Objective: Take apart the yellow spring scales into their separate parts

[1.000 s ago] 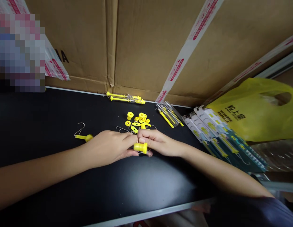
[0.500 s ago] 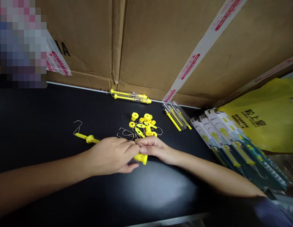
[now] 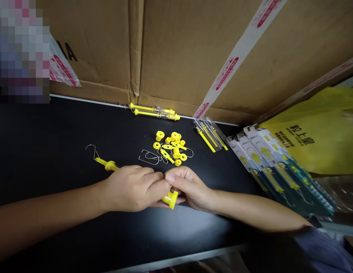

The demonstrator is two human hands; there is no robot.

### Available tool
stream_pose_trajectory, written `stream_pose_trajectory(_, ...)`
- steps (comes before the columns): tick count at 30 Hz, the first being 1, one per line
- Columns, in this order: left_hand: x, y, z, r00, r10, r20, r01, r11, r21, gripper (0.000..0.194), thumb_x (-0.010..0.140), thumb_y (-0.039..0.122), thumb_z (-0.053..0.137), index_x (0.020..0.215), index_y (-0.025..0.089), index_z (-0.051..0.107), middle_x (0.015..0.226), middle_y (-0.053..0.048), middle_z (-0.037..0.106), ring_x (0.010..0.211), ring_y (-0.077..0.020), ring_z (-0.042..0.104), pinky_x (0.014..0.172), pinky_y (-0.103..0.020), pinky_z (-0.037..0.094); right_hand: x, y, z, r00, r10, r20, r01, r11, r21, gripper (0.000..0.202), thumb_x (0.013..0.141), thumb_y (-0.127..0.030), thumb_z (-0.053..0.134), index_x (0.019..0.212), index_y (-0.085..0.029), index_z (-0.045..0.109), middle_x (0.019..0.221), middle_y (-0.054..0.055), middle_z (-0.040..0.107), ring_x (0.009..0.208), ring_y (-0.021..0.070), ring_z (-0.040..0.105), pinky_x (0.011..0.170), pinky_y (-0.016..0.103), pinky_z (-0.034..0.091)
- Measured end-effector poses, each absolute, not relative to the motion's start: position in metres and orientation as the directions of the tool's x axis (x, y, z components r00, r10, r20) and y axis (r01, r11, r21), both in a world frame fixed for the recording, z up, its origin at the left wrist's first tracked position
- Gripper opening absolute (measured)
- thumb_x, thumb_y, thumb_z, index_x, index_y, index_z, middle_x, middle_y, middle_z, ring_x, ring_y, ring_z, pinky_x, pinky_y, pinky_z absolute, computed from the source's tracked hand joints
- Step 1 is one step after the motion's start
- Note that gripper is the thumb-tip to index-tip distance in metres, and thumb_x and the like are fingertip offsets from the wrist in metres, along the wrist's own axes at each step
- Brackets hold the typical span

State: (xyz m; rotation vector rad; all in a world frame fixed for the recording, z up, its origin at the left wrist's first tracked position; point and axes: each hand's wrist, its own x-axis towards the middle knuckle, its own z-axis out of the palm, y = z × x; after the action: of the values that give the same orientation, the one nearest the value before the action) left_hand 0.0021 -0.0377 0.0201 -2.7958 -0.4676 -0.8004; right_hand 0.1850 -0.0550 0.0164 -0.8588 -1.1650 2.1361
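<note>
A yellow spring scale (image 3: 110,165) with a wire hook lies slantwise in my left hand (image 3: 136,188), whose fingers wrap its tube from above. The hook end sticks out to the left, and the wide yellow end cap shows past the fingers on the right. My right hand (image 3: 190,185) is closed in a pinch against the left fingertips, just above that cap. Some of its lower fingers pass behind the cap. Whatever the pinch holds is hidden. Just beyond the hands is a pile of yellow plastic parts (image 3: 176,151), with wire hooks (image 3: 149,156) and small springs among them.
Assembled spring scales (image 3: 155,111) lie along the back of the black table (image 3: 51,151), against a large cardboard box (image 3: 193,53). Thin clear tubes with yellow rods (image 3: 209,136) lie to their right. Printed boxes (image 3: 267,163) and a yellow bag (image 3: 307,132) fill the right side.
The spring scale has tilted slightly, its end cap lower and more exposed. The right hand's lower fingers have gone behind the cap. The view has shifted a little.
</note>
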Motion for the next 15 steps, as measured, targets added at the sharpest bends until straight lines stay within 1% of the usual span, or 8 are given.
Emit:
stream_pose_trajectory(3, 0.0034, -0.0362, 0.0189, 0.786, 0.228, 0.575, 0.359, -0.925, -0.124, 0.034, 0.096, 0.035, 0.029, 0.075, 0.017, 0.049, 0.062, 0.001, 0.059, 0.054, -0.0122, 0.056, 0.051, -0.025, 0.040, 0.1835, -0.0560, 0.0169, -0.631, 0.745, -0.219, -0.207, -0.434, -0.877, 0.038, 0.079, -0.044, 0.061, 0.059, -0.013, 0.053, 0.047, -0.008, 0.035, 0.039, 0.0023, 0.026, 0.034, 0.015, 0.017)
stream_pose_trajectory(6, 0.0054, -0.0356, 0.0185, 0.780, 0.237, 0.580, 0.381, -0.914, -0.139, 0.037, 0.097, 0.036, 0.027, 0.075, 0.017, 0.050, 0.062, 0.000, 0.058, 0.054, -0.0116, 0.056, 0.052, -0.023, 0.042, 0.1822, -0.0581, 0.0178, -0.592, 0.783, -0.190, -0.254, -0.405, -0.878, 0.038, 0.081, -0.043, 0.060, 0.059, -0.013, 0.053, 0.047, -0.007, 0.036, 0.039, 0.0021, 0.026, 0.035, 0.015, 0.018)
stream_pose_trajectory(11, 0.0076, -0.0370, 0.0221, 0.766, 0.239, 0.597, 0.366, -0.925, -0.099, 0.036, 0.096, 0.038, 0.028, 0.077, 0.016, 0.051, 0.064, 0.000, 0.059, 0.055, -0.0119, 0.056, 0.054, -0.023, 0.043, 0.1811, -0.0629, 0.0207, -0.562, 0.787, -0.256, -0.266, -0.465, -0.845, 0.041, 0.080, -0.045, 0.060, 0.056, -0.015, 0.047, 0.047, -0.008, 0.034, 0.040, 0.0023, 0.026, 0.036, 0.015, 0.020)
stream_pose_trajectory(15, 0.0080, -0.0360, 0.0236, 0.737, 0.289, 0.610, 0.394, -0.918, -0.041, 0.036, 0.095, 0.043, 0.032, 0.081, 0.015, 0.051, 0.069, -0.001, 0.061, 0.059, -0.0123, 0.059, 0.055, -0.023, 0.044, 0.1802, -0.0587, 0.0199, -0.568, 0.777, -0.272, -0.269, -0.487, -0.831, 0.039, 0.079, -0.049, 0.059, 0.063, -0.014, 0.052, 0.048, -0.006, 0.039, 0.038, 0.0025, 0.030, 0.033, 0.014, 0.019)
